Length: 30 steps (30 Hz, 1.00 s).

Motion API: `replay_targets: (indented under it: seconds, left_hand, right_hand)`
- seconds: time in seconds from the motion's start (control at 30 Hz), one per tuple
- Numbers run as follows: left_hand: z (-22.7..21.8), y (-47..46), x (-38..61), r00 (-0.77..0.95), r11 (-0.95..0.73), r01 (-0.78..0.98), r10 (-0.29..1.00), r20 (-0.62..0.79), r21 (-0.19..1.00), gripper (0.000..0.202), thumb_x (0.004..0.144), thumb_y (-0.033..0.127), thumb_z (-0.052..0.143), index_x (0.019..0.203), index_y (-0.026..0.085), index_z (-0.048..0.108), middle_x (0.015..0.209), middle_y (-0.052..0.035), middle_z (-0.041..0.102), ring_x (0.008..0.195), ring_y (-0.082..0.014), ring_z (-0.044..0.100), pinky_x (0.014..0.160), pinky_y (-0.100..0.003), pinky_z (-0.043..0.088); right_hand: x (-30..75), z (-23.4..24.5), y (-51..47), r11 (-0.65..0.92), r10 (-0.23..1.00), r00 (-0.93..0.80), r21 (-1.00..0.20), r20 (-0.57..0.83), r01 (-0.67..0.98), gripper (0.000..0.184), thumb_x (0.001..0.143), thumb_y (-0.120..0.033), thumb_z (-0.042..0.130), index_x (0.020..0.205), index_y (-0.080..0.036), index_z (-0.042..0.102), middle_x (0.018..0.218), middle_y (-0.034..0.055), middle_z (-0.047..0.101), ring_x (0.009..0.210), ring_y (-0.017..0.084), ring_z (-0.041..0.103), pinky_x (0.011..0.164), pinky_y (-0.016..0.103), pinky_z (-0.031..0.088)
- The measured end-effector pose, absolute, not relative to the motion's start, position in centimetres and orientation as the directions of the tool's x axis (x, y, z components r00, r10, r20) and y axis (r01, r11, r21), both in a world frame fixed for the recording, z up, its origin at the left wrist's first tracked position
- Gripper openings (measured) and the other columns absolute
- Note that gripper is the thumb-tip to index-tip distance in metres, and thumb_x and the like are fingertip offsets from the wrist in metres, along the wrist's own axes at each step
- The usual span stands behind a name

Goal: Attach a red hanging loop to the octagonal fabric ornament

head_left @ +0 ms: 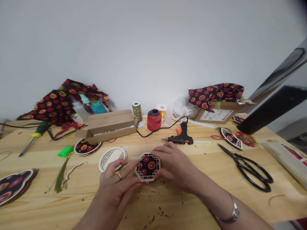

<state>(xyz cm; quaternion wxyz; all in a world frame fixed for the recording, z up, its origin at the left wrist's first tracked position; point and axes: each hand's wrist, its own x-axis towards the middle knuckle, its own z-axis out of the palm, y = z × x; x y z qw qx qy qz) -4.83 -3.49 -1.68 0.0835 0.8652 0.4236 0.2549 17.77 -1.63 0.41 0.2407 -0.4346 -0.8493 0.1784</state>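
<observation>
An octagonal wooden lattice frame [147, 166] backed with black fabric with red and orange dots lies on the wooden table [203, 172]. My left hand [115, 188], with a gold ring, pinches its near-left edge between thumb and fingers. My right hand [174, 164] covers its right side, fingers curled over the rim. A silver bracelet is on my right wrist.
A round wooden lattice piece [112, 157] lies just left. Behind are a black glue gun [181, 137], red thread spool [154, 119], cardboard box [109, 125] and patterned fabric [59, 102]. Black scissors [249, 167] lie to the right, a screwdriver [33, 139] far left.
</observation>
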Motion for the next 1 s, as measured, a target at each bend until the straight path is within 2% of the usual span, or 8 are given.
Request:
replay_targets:
  seconds: [0.27, 0.5, 0.67, 0.8, 1.0]
  left_hand:
    - [-2.54, -3.22, -4.42, 0.475, -0.609, 0.695, 0.788, 0.391, 0.382, 0.02, 0.082, 0.025, 0.056, 0.085, 0.035, 0.073, 0.114, 0.0013, 0.069, 0.094, -0.0261, 0.047, 0.079, -0.043, 0.042]
    - [-2.7, -3.05, -4.48, 0.491, -0.612, 0.697, 0.787, 0.373, 0.374, 0.021, 0.08, 0.023, 0.057, 0.086, 0.035, 0.072, 0.114, 0.0037, 0.069, 0.097, -0.0273, 0.047, 0.077, -0.044, 0.043]
    - [-2.63, -3.02, -4.53, 0.451, -0.556, 0.718, 0.83, 0.327, 0.419, 0.021, 0.08, 0.024, 0.056, 0.086, 0.035, 0.073, 0.11, 0.0034, 0.071, 0.091, -0.0259, 0.051, 0.075, -0.041, 0.045]
    - [-2.39, -2.83, -4.61, 0.437, -0.509, 0.732, 0.861, 0.262, 0.452, 0.021, 0.078, 0.025, 0.057, 0.083, 0.036, 0.074, 0.104, 0.0038, 0.073, 0.085, -0.0247, 0.054, 0.073, -0.039, 0.046]
    - [-2.43, -2.69, -4.68, 0.439, -0.49, 0.729, 0.87, 0.223, 0.478, 0.021, 0.08, 0.025, 0.056, 0.08, 0.035, 0.074, 0.108, 0.0033, 0.072, 0.088, -0.0261, 0.053, 0.076, -0.042, 0.045]
  right_hand:
    - [17.61, 0.04, -1.33, 0.579, 0.804, -0.536, -0.549, 0.259, 0.603, 0.039, 0.071, -0.015, 0.071, 0.107, -0.02, 0.058, 0.104, 0.0022, 0.067, 0.088, 0.017, 0.051, 0.088, 0.033, 0.034]
    - [17.47, -0.11, -1.24, 0.532, 0.831, -0.509, -0.585, 0.223, 0.612, 0.019, 0.073, -0.017, 0.07, 0.089, -0.022, 0.06, 0.09, 0.0005, 0.069, 0.078, 0.016, 0.051, 0.085, 0.033, 0.033]
    - [17.53, -0.18, -1.05, 0.526, 0.832, -0.514, -0.592, 0.209, 0.61, 0.027, 0.07, -0.014, 0.072, 0.094, -0.022, 0.061, 0.089, -0.0001, 0.069, 0.08, 0.016, 0.051, 0.085, 0.031, 0.034]
    - [17.62, -0.42, -0.92, 0.482, 0.86, -0.478, -0.589, 0.176, 0.649, 0.025, 0.068, -0.02, 0.074, 0.091, -0.022, 0.063, 0.089, 0.0013, 0.069, 0.086, 0.019, 0.048, 0.08, 0.031, 0.036]
    - [17.52, -0.6, -1.0, 0.484, 0.859, -0.482, -0.582, 0.173, 0.654, 0.027, 0.069, -0.021, 0.073, 0.094, -0.024, 0.063, 0.09, 0.0014, 0.068, 0.089, 0.02, 0.049, 0.081, 0.032, 0.037]
